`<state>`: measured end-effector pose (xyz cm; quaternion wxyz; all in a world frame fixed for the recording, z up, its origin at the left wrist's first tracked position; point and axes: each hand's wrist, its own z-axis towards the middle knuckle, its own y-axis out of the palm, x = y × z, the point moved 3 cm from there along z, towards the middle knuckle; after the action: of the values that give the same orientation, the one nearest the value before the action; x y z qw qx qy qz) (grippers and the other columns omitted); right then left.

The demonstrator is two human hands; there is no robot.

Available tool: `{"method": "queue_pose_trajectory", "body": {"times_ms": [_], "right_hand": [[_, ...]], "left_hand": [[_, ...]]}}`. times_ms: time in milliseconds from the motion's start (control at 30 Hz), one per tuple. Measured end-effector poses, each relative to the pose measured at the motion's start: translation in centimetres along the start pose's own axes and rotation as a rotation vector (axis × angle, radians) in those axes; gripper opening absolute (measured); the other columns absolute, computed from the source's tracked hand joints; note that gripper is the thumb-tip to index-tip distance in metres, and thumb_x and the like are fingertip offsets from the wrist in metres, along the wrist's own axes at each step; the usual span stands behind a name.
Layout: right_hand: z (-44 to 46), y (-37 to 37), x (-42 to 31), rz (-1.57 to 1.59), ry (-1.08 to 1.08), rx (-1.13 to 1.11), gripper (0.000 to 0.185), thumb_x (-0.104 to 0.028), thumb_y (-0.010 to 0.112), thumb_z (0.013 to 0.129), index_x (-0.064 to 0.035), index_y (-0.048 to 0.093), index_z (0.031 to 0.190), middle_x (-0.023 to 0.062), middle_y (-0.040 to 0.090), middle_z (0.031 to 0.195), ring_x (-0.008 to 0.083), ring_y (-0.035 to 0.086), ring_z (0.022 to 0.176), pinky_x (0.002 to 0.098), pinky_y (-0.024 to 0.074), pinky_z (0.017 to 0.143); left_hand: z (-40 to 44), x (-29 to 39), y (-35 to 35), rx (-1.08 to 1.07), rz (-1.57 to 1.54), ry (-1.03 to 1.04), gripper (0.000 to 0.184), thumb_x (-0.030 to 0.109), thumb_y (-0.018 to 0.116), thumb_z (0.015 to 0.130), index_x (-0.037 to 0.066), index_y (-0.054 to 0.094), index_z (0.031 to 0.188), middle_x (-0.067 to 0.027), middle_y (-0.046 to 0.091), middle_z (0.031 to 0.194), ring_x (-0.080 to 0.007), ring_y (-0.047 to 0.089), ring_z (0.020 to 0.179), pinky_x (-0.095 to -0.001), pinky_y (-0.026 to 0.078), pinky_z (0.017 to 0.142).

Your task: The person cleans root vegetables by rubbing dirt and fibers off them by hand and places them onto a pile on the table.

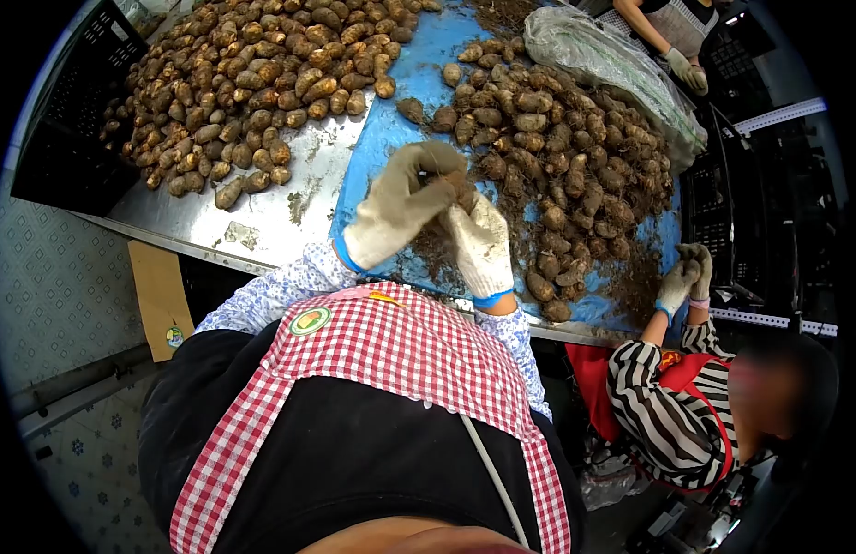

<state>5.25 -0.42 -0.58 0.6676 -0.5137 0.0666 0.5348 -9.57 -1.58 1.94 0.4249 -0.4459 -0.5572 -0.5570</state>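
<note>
My left hand, in a white and grey glove with a blue cuff, is closed round a brown, rooty tuber in front of my chest. My right hand, gloved the same way, is closed against the lower side of that tuber. The fingers cover much of it. Beyond and to the right of my hands lies a heap of dirty, hairy tubers on a blue sheet. A pile of cleaner tubers lies at the left on the metal table.
A black crate stands at the far left. A clear plastic sack lies behind the right heap. At the right is a co-worker in stripes, gloved hands at the table edge. Another person stands at the back right.
</note>
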Motion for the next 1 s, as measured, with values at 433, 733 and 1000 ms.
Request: {"method": "queue_pose_trajectory", "body": {"times_ms": [433, 733, 1000], "right_hand": [[0.9, -1.9, 0.0, 0.738, 0.311, 0.378, 0.03, -0.013, 0.069, 0.088, -0.0061, 0.063, 0.117, 0.0119, 0.065, 0.104, 0.0211, 0.063, 0.094, 0.0336, 0.0536, 0.082], [1.7, -2.0, -0.5, 0.307, 0.332, 0.113, 0.022, -0.017, 0.069, 0.089, 0.0003, 0.063, 0.101, 0.0104, 0.064, 0.092, 0.0216, 0.062, 0.08, 0.0316, 0.0514, 0.07], [-0.5, -0.2, 7.4, 1.685, 0.467, 0.169, 0.024, -0.018, 0.056, 0.098, -0.0039, 0.058, 0.117, 0.0111, 0.062, 0.103, 0.0163, 0.061, 0.078, 0.0288, 0.0541, 0.06]], "left_hand": [[0.4, -3.5, -1.0, -0.235, 0.266, 0.362, 0.047, 0.021, 0.05, 0.1, -0.002, 0.037, 0.138, -0.0154, 0.045, 0.137, -0.0273, 0.047, 0.128, -0.0415, 0.046, 0.104], [-1.0, -1.9, 0.9, -0.093, -0.489, -0.168, 0.033, 0.008, 0.045, 0.1, -0.001, 0.047, 0.132, -0.0151, 0.051, 0.129, -0.0236, 0.054, 0.117, -0.0324, 0.048, 0.097], [-0.4, -0.8, -0.5, -0.277, 0.387, 0.411, 0.067, 0.005, 0.067, 0.083, -0.006, 0.034, 0.141, -0.0191, 0.045, 0.136, -0.0231, 0.051, 0.121, -0.0325, 0.047, 0.1]]}}
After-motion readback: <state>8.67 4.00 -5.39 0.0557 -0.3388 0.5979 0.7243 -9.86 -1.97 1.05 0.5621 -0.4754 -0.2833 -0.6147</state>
